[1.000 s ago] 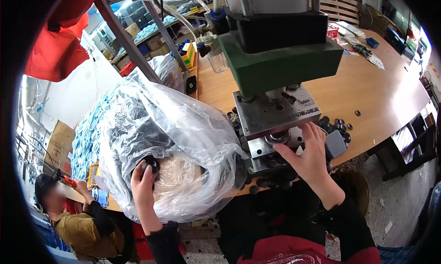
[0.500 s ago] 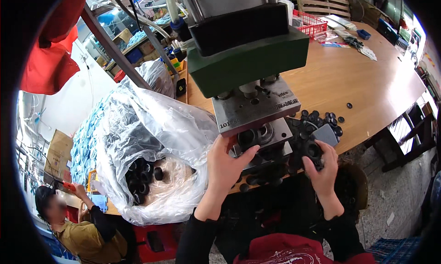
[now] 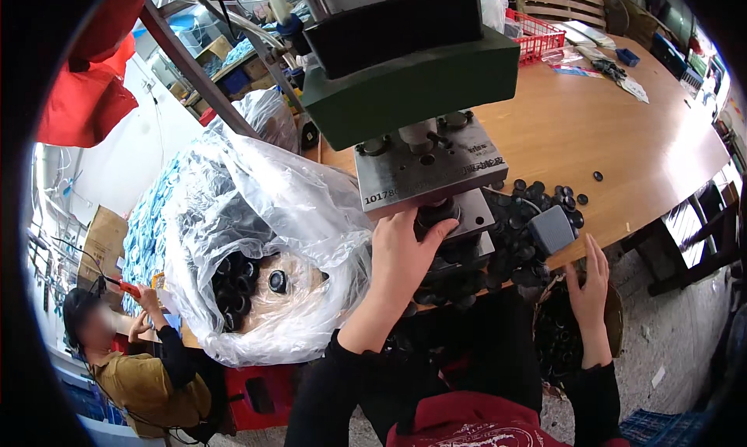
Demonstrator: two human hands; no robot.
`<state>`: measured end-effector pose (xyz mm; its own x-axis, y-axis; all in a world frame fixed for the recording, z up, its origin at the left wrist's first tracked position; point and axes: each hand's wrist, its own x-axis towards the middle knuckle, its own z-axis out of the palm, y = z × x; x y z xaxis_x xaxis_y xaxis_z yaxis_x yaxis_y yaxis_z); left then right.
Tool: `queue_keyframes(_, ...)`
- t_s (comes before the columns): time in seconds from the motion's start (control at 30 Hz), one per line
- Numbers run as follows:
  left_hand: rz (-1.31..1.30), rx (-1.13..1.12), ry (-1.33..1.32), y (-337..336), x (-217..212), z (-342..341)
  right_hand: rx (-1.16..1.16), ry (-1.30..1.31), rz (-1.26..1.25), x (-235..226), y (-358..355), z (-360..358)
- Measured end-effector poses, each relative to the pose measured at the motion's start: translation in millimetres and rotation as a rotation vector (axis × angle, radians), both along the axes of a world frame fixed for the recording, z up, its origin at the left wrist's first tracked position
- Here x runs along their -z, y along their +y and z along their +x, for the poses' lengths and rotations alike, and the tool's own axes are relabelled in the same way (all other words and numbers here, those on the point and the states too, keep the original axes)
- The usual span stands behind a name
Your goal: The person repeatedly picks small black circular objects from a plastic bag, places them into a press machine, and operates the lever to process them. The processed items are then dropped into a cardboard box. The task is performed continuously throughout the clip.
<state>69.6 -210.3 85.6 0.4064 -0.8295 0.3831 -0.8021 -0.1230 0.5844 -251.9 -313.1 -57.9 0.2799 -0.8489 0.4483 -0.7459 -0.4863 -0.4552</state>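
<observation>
My left hand (image 3: 406, 251) reaches under the upper steel plate (image 3: 428, 167) of a press (image 3: 412, 81). Its thumb and fingers are around a black round rubber part (image 3: 440, 211), which sits at the lower steel die (image 3: 472, 217); the fingertips are partly hidden by the plate. To the right, my right hand (image 3: 589, 287) has its fingers stretched out and holds nothing. It is over the rim of a box (image 3: 615, 322) with many black pieces inside, just off the table's edge. A pile of black round pieces (image 3: 513, 229) lies between the die and that hand.
A grey block-shaped object (image 3: 552, 229) rests in the pile. On the left, a clear plastic bag (image 3: 327, 213) holds black rubber parts. The wooden table (image 3: 622, 128) carries a red basket (image 3: 537, 38) at the back. A co-worker (image 3: 148, 369) sits at lower left with a red-orange tool.
My right hand has let go of a black round part and moved right and down. The rubber part at my left hand has moved farther in onto the die. One black part in the bag has tipped.
</observation>
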Motion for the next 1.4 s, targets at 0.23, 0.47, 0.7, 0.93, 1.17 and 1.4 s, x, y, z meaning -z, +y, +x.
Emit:
queue_keyframes(0.23, -0.308, -0.222, 0.064, 83, 44, 30, -0.044, 0.428, 0.06, -21, -36, 72)
queue_keyframes(0.47, 0.299, -0.497, -0.228, 190, 96, 211, -0.062, 0.075, 0.179, -34, -29, 61)
queue_keyframes(0.7, 0.402, -0.387, -0.127, 195, 81, 220, -0.279, -0.162, -0.274, -78, 40, 104)
queue_keyframes(0.93, -0.598, 0.087, 1.299, 215, 27, 149, -0.367, -0.319, -0.219, -128, 37, 196)
queue_keyframes(1.17, -0.482, 0.249, 1.426, 169, 6, 67, -0.351, -0.293, -0.151, -129, 27, 218)
queue_keyframes(1.4, -0.365, 0.175, 0.866, 54, 10, 12, -0.227, -0.385, -0.1, -74, 52, 131)
